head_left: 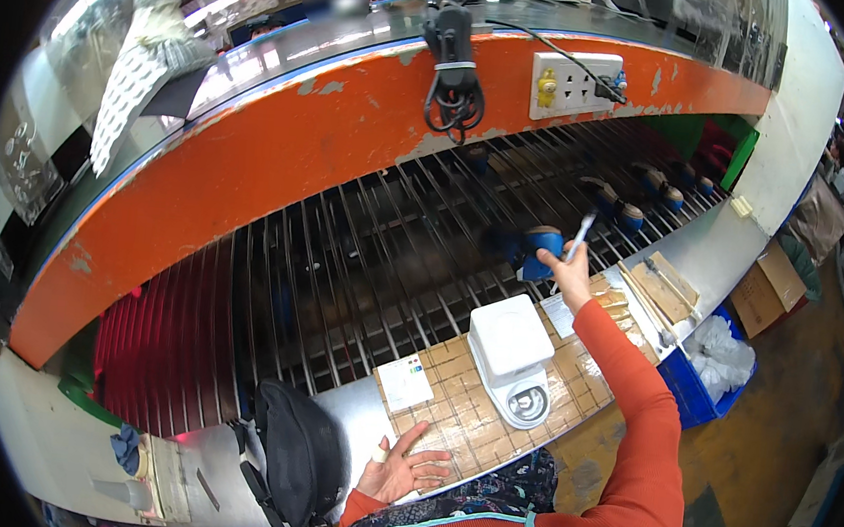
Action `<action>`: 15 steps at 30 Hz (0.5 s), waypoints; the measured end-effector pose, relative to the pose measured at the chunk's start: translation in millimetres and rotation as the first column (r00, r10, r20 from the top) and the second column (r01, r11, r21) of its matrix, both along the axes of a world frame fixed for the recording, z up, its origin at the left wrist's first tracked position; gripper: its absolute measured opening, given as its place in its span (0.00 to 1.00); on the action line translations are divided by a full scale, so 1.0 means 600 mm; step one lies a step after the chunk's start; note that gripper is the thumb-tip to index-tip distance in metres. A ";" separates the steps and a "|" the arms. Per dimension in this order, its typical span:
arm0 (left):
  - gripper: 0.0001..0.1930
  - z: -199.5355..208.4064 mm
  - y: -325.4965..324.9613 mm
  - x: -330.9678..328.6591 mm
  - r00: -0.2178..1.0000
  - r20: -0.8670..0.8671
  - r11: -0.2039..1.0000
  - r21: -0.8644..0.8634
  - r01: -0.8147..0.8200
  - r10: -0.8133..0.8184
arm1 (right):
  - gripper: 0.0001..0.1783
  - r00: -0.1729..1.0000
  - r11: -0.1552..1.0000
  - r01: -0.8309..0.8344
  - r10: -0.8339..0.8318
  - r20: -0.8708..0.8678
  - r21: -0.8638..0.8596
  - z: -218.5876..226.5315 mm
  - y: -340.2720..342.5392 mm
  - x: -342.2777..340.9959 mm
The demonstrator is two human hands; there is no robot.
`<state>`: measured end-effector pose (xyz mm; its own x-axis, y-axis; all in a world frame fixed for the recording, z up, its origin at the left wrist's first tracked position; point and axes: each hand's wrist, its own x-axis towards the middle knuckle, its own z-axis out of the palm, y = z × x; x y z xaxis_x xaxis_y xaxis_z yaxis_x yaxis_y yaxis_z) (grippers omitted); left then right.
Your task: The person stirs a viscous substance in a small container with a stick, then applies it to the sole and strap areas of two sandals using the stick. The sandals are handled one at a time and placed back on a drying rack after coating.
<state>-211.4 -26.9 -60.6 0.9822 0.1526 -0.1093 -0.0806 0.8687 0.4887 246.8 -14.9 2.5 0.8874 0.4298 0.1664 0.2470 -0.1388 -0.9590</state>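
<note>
A white brush-like tool (580, 239) is being gripped by the right hand (571, 278); a blue, tan-topped piece (543, 243) is being worked, seemingly unfinished, beyond the tan surface (447, 374); left hand (397, 475), fingers spread, is being rested at its near-left corner.

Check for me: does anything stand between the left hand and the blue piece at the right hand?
Yes: the white container on the tan board stands partly in the direct line from left hand to blue piece.
</note>
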 end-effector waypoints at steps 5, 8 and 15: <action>0.41 -0.002 0.002 -0.001 1.000 0.024 0.994 -0.103 0.022 -0.019 | 0.36 0.989 0.952 -0.126 0.142 0.036 -0.277 -0.039 0.030 0.020; 0.42 -0.003 0.002 -0.002 0.999 0.042 0.980 -0.197 0.008 0.001 | 0.41 0.953 0.725 -0.246 0.302 -0.024 -0.643 -0.035 0.038 0.053; 0.39 -0.003 -0.002 -0.006 0.997 0.056 0.825 -0.565 -0.018 0.061 | 0.34 0.946 0.676 0.144 0.121 0.302 -0.723 0.011 0.042 0.256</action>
<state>-215.3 -27.9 -62.3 0.9849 0.1241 -0.1208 -0.1357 0.9864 -0.0930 400.5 10.5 9.0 0.8526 0.5191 0.0608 0.4934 -0.7611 -0.4210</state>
